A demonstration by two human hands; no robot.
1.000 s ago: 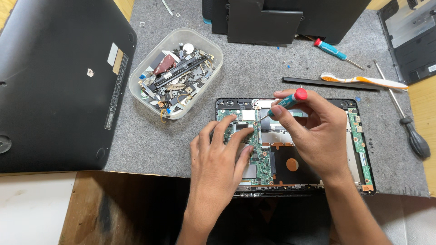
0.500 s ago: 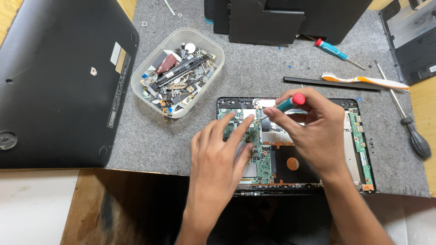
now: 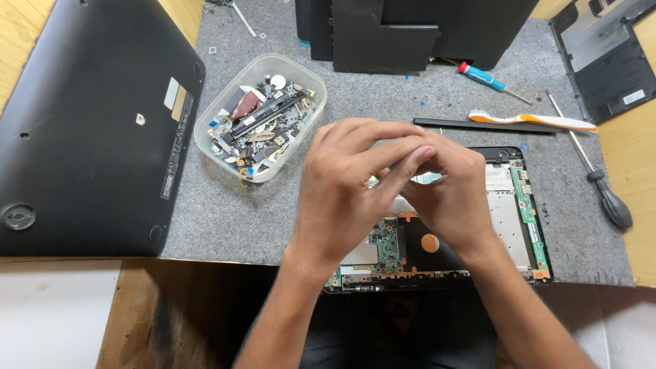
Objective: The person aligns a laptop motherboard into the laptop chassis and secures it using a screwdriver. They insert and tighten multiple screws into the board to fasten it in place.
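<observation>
Both hands, the left hand (image 3: 355, 184) and right hand (image 3: 447, 195), are pinching together over the opened laptop's circuit board (image 3: 386, 246), grip contents hidden; a dropped screw could be vanishing among components.

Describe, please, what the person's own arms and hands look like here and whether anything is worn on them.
Both the left hand and the right hand are bare: no gloves, rings, watch or wristbands show. Both forearms are uncovered to the frame's bottom edge, with no sleeve visible.
</observation>
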